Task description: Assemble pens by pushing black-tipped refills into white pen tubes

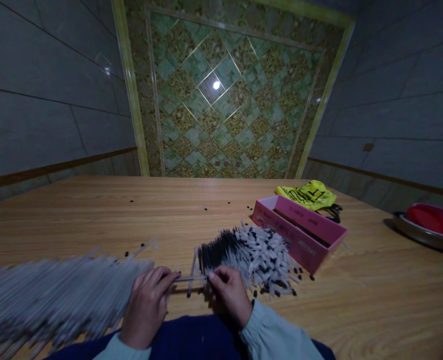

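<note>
A thin clear tube (191, 278) spans the space between my two hands, low in the middle of the head view. My left hand (148, 299) has its fingers closed on the tube's left end. At the right end, my right hand (229, 292) pinches the tube between thumb and fingers. Another tube with a dark tip (192, 265) lies on the table beneath it. A large heap of long clear tubes (59, 295) spreads to the left of my left hand. Beyond my right hand sits a pile of short white and black pieces (264, 257).
An open pink box (300, 231) stands behind the pile at the right. Behind it lies a yellow bag (309, 194). A metal tray (427, 240) with a red item (431, 220) is at the far right. Small black bits dot the wooden table (161, 205).
</note>
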The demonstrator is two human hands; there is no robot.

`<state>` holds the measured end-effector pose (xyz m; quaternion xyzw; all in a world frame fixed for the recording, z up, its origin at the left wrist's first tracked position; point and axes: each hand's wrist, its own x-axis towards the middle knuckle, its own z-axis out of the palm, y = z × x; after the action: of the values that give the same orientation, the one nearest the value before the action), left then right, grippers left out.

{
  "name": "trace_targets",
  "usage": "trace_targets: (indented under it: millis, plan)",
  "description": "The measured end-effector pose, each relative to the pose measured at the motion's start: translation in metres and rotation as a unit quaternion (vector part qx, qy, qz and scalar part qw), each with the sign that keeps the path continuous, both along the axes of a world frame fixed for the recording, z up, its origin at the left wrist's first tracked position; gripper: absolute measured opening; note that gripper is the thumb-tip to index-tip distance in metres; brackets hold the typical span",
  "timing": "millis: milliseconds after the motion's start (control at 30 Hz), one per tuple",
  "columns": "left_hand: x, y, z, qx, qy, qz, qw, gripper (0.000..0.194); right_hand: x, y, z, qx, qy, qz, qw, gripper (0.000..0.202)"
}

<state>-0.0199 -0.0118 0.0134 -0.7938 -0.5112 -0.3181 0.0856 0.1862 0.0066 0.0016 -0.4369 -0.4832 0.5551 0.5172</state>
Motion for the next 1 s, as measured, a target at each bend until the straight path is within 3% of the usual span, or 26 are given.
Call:
trace_targets:
  millis: [167, 333, 467, 767, 900, 1000]
  plan:
    - [0.0015, -0.0007, 0.0020, 0.040, 0.006, -0.045, 0.998, 0.017, 0.0006, -0.0006, -0.0021, -0.098, 0.024, 0.003, 0.995, 0.046]
    - [0.0040, -0.0033, 0.0053, 0.049, 0.020, -0.087, 0.995, 0.013, 0.0010, -0.0014, -0.0041, -0.125, 0.062, 0.008, 0.990, 0.044]
    - [0.0041, -0.0029, 0.0065, 0.043, 0.032, -0.085, 0.995, 0.015, 0.0018, -0.0022, -0.0027, -0.125, 0.069, 0.023, 0.989, 0.043]
    - [0.0020, -0.0038, 0.0072, 0.034, 0.027, -0.071, 0.997, 0.014, 0.0048, -0.0035, -0.0012, -0.040, 0.042, 0.068, 0.996, 0.049]
    - [0.0021, -0.0048, 0.0079, 0.027, 0.030, -0.070, 0.997, 0.014, 0.0044, -0.0016, -0.0060, -0.022, -0.013, 0.055, 0.998, 0.037]
    - [0.0022, -0.0042, 0.0077, 0.026, 0.030, -0.073, 0.997, 0.015, 0.0062, -0.0004, -0.0041, 0.037, -0.042, 0.030, 0.998, 0.024]
